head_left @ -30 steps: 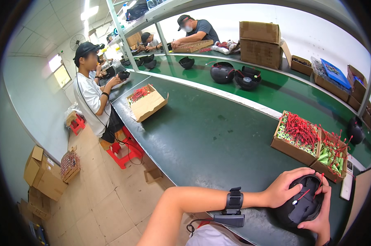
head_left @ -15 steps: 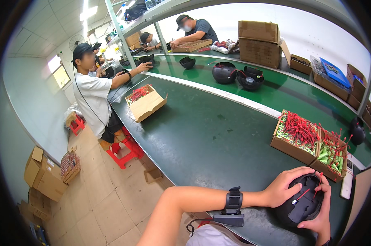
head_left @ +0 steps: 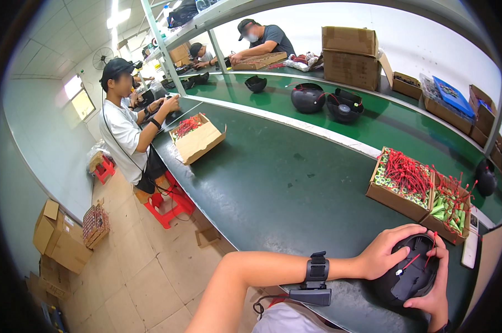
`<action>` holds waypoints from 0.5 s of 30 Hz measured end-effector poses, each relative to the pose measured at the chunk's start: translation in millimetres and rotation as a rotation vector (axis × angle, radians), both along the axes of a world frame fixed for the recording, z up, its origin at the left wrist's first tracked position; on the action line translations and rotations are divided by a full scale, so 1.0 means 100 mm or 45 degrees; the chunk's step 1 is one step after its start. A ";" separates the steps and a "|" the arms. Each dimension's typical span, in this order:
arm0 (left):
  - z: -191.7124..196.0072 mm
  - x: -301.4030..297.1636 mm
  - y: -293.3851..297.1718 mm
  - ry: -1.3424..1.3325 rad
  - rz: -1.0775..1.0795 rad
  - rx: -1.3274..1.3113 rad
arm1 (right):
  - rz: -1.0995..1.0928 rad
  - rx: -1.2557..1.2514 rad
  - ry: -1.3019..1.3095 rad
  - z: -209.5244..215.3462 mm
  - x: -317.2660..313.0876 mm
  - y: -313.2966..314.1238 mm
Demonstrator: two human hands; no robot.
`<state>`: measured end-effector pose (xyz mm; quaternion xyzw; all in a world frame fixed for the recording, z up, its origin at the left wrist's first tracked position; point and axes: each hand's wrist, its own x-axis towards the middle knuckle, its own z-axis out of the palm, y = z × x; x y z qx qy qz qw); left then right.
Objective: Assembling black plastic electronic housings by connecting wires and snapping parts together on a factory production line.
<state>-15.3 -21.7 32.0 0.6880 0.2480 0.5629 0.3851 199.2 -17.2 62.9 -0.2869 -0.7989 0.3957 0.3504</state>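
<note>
The black rounded shell [head_left: 407,287] sat between both hands at the near right of the surface [head_left: 312,216], its molded inner face turned up; whether its underside touched the surface could not be told. The left hand [head_left: 382,258] had its fingers spread over the far-left rim, thumb reaching onto the inner face, while the right hand [head_left: 439,297] curled its fingers around the right edge, thumb laid along the lower rim.

A red wire [head_left: 410,263] with a white connector [head_left: 399,272] lay loose across the inner face, near the left thumb and seemingly pinched by neither hand; a thumb sliding inward could have snagged it. A second red wire [head_left: 433,247] rose beside the right fingers, where a tightening grip might have bent or tugged it. The shell's smooth curve probably offered little purchase, so uneven pressure could have let it tip. The cardboard box [head_left: 444,233] of green cylindrical cells stood just beyond, its tangled red leads [head_left: 456,194] straying outward, and a wide swing risked catching them.
</note>
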 end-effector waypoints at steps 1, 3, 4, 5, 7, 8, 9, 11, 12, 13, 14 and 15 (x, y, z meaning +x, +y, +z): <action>-0.01 0.01 0.03 -0.006 -0.019 -0.005 | -0.012 -0.002 -0.005 -0.01 0.02 0.01; -0.03 0.04 0.08 -0.014 -0.045 -0.011 | -0.029 0.006 -0.009 -0.04 0.06 0.03; -0.01 0.03 0.05 -0.009 -0.031 -0.012 | -0.015 0.007 -0.004 -0.03 0.04 0.02; 0.01 0.01 0.02 -0.004 -0.018 -0.011 | -0.018 -0.003 0.014 0.00 0.00 0.01; 0.03 -0.01 -0.01 -0.001 -0.010 -0.020 | -0.020 -0.012 0.030 0.00 -0.02 -0.01; 0.03 -0.01 -0.01 -0.001 -0.008 -0.020 | -0.007 -0.013 0.041 -0.02 -0.01 0.00; 0.04 -0.02 -0.02 -0.003 -0.007 -0.021 | 0.008 -0.014 0.053 -0.04 -0.01 0.00; 0.01 0.02 0.02 -0.012 -0.033 -0.030 | -0.026 -0.002 -0.002 -0.04 0.07 0.02; -0.01 0.05 0.05 -0.017 -0.038 -0.025 | -0.049 0.013 -0.054 -0.04 0.11 0.01; 0.01 0.04 0.02 -0.011 -0.019 -0.017 | -0.039 0.013 -0.047 0.00 0.08 -0.02; 0.03 0.02 -0.02 -0.005 -0.011 -0.016 | -0.016 -0.001 -0.064 0.07 0.02 -0.05; 0.05 -0.01 -0.07 0.016 0.050 -0.020 | 0.004 -0.015 -0.082 0.14 -0.03 -0.07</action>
